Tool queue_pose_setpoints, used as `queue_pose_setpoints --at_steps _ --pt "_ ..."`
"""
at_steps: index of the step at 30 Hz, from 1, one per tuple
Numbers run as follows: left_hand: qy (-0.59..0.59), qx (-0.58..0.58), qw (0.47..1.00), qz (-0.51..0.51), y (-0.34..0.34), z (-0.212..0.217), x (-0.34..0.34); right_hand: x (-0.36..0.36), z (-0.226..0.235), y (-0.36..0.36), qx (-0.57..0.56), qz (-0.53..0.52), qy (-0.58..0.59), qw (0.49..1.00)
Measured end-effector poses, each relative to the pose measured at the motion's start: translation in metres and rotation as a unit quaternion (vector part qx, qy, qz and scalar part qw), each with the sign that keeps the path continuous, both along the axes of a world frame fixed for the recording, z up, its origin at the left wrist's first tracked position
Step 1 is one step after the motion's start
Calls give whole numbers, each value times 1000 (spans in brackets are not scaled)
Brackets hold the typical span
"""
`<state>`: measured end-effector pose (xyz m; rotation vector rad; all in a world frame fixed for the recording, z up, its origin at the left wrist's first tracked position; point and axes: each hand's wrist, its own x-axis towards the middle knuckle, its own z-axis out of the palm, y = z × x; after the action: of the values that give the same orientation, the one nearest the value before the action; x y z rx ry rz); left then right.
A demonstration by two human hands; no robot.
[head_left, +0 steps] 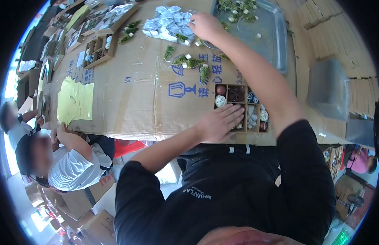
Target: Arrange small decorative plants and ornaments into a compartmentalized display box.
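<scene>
My left hand [221,123] lies flat, fingers stretched, over the lower left part of a divided wooden box [246,107]. The box's compartments hold a reddish-brown ball [220,90], white woven balls [220,101], a dark brown piece [236,94] and black-and-white items; what lies beneath my palm is hidden. My right arm reaches to the far side of the table. There my right hand [206,27], its fingers curled together, is at the right edge of a pile of small pale blue-white packets [169,23]. What its fingertips hold, if anything, cannot be made out.
Green sprigs with white tags [191,62] lie on the cardboard-covered table [136,96]. A metal tray [275,45] holds more sprigs. Another divided box [100,51] and yellow sheets [75,100] lie left. A co-worker [71,163] sits at the left edge; cardboard stacks [332,36] stand right.
</scene>
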<state>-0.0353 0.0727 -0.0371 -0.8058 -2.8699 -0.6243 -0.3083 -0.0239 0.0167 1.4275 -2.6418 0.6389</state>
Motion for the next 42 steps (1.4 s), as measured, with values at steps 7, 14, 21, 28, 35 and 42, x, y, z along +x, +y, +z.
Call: queue_pose_setpoints --at_steps 7,14,21,28,35,42 --pt "13 86 994 69 2 -9 20 -10 -28 -93 152 -5 1 988" --pt "39 110 993 20 13 -3 -11 -88 -23 -42 175 -51 108 977" --pt "37 92 989 113 11 -10 17 89 49 176 -56 18 -166 984" --pt "35 112 986 115 24 1 8 165 -30 283 -16 -99 -243 965" --pt "-37 -28 994 100 18 12 15 91 67 343 -111 -228 292 922" --pt "-29 -18 994 100 23 20 10 -10 110 499 107 -267 85 954"
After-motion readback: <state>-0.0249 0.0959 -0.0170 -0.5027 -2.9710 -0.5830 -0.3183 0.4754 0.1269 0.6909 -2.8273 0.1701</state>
